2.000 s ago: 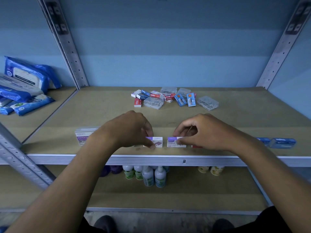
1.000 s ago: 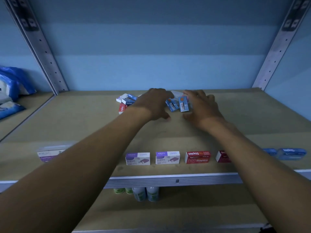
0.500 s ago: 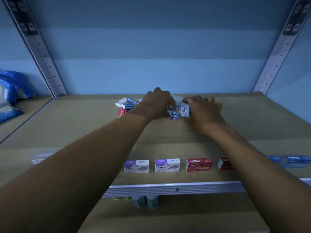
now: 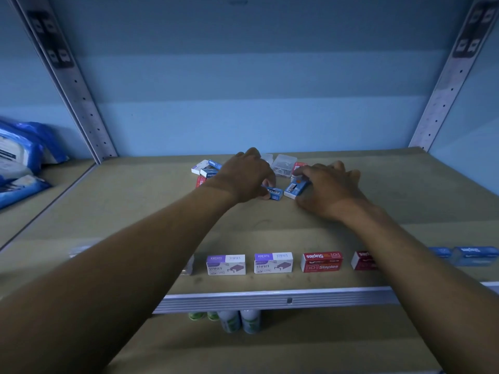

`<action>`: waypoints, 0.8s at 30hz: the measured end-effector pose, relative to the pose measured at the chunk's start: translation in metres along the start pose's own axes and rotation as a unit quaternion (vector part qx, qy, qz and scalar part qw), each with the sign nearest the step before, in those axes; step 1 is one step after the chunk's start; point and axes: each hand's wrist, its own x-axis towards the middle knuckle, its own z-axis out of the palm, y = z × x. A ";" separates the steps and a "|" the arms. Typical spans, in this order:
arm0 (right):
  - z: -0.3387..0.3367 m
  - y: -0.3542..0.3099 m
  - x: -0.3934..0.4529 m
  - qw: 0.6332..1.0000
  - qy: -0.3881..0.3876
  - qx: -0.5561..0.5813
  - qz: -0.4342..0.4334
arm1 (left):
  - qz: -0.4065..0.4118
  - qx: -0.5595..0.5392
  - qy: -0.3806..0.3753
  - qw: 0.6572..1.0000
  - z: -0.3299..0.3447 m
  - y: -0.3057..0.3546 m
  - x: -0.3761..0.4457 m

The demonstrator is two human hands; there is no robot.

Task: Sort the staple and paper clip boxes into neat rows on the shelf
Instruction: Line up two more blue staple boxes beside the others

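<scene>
Both hands drew back; left hand (image 4: 247,175) fingers pinch blue box (image 4: 273,192).

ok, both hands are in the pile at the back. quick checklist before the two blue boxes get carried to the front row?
1. Left hand grips small blue cardboard box: ok.
2. Right hand grips second blue box with barcode: ok.
3. Boxes lifted off the wooden shelf board: cannot tell.
4. Blue group at the row's right end, blue front-row box, has free space beside it: cannot tell, arm covers it.
5. Front row tidy, purple-white staples box and red staples box aligned: ok.
</scene>
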 end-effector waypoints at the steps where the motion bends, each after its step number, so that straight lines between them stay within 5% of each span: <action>1: 0.000 -0.001 -0.001 1.000 -0.009 -0.008 -0.007 | 0.001 -0.001 -0.002 1.000 -0.001 -0.001 -0.004; 8: -0.003 -0.009 -0.009 0.999 -0.029 -0.023 -0.026 | -0.026 -0.060 -0.033 0.997 -0.005 -0.006 -0.039; 24: -0.016 -0.020 -0.043 0.980 -0.066 0.164 -0.089 | -0.045 -0.086 -0.121 0.988 -0.028 0.010 -0.088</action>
